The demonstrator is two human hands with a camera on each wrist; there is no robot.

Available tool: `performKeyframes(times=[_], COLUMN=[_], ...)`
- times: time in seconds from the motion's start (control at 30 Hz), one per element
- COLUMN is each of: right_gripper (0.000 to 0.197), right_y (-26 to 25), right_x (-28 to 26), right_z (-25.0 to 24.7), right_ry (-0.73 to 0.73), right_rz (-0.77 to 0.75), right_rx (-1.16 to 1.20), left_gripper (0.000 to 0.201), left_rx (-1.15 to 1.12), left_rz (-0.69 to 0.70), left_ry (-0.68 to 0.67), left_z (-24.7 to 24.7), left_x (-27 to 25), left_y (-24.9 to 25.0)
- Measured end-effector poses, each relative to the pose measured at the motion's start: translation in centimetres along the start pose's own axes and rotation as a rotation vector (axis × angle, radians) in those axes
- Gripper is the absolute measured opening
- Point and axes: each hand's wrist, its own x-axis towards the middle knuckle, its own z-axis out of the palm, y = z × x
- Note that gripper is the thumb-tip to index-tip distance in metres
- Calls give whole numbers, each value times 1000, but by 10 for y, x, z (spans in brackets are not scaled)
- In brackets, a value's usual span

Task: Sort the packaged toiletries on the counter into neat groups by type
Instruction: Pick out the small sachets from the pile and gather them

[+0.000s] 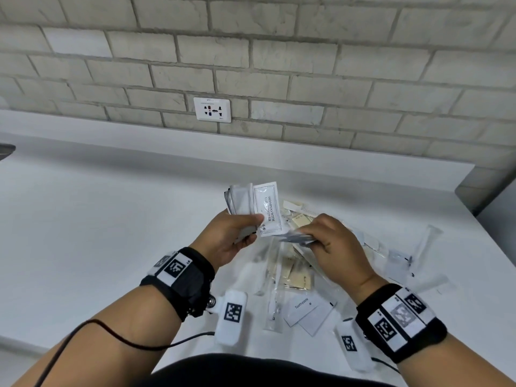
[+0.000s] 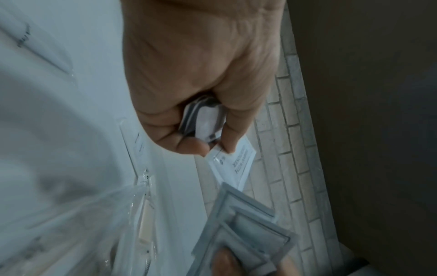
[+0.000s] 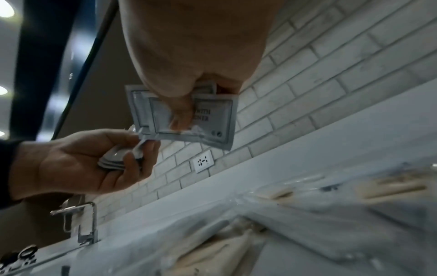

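Above the white counter [image 1: 111,219] my left hand [image 1: 251,224] grips a fanned stack of white shampoo-with-conditioner sachets [image 1: 259,208], thumb on the front one. The left wrist view shows that stack [image 2: 203,115] curled inside my left hand [image 2: 203,143]. Just to its right, my right hand [image 1: 315,236] pinches a few more of the same sachets [image 1: 296,237]. In the right wrist view its thumb [image 3: 182,115] presses on those sachets [image 3: 212,119], whose corner touches the left hand [image 3: 132,149]. Under both hands lies a mixed pile: toothpaste sachets [image 1: 303,305], wrapped combs [image 1: 297,275], clear-wrapped toothbrushes [image 1: 427,241].
A brick wall with a socket [image 1: 212,109] stands behind the raised back ledge [image 1: 279,152]. The counter ends at the right [image 1: 491,233]. A chrome tap [image 3: 87,224] stands far left. Bare counter spreads left of the pile.
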Motion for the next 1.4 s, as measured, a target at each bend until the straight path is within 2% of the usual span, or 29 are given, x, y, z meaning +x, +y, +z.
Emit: performKeyframes(times=[0.1,0.17,0.27,0.4,0.5,0.6,0.7,0.8,0.87,0.9,0.93,1.0,1.07,1.1,1.13,1.2,1.3,1.33,1.4], right_gripper=[10,13,19,15,17,29,38,36,29,28,29,36,39,38,37,38,38,35,22], right_y=[-4,-9,-23,-40,-32,-21,-28,-43,-47,-47,-45,-40,-31,-27,-24,-19,-10,-10,-12], right_x=[7,18,36,42,41,40,43,44,45,46,47,50,50,48,44,36,21,17,13], right_z=[-14,-24,-27,-6,1,-5,-9,-5,-5,-6,-9,-13,-15,-14,-13,-11,-10,-12,-19], right_ry=[-106,-82,-18,-46,23,56,-74,-238,-198,-132,-48,69,41,13,1,18,35,1,-82], right_rz=[393,541,599,663,795,865,845,823,767,685,552,188,-220,-356,-419,-409,-275,-173,139], right_rx=[263,540,900,940,1048,1207,1342,1255,1178,1086,923,509,51,-142,-263,-317,-225,-145,50], left_gripper=[23,23,17,19,25,26,25,23,26,33,42,53,35,25,27,33,21,18,16], left_rx=[4,18,51,46,-106,-96,11,182,226,219,197,117,37,18,22,14,-51,-64,-69], left_rz=[40,68,71,-6,-86,-59,-8,3,-1,-10,-31,-85,-100,-95,-75,-44,-11,7,46], left_ry=[31,33,-21,-162,-184,-163,-103,-164,-181,-171,-160,-150,-147,-154,-157,-146,-57,-31,0], left_z=[-1,1,9,20,13,3,3,9,11,11,9,6,5,5,5,5,1,-1,-4], left_x=[2,1,-3,-7,-10,-11,-12,-13,-14,-14,-13,-10,-11,-12,-11,-8,-6,-6,-4], left_y=[-1,-1,-2,-3,0,0,-3,-8,-9,-8,-7,-4,0,2,4,4,2,1,-1])
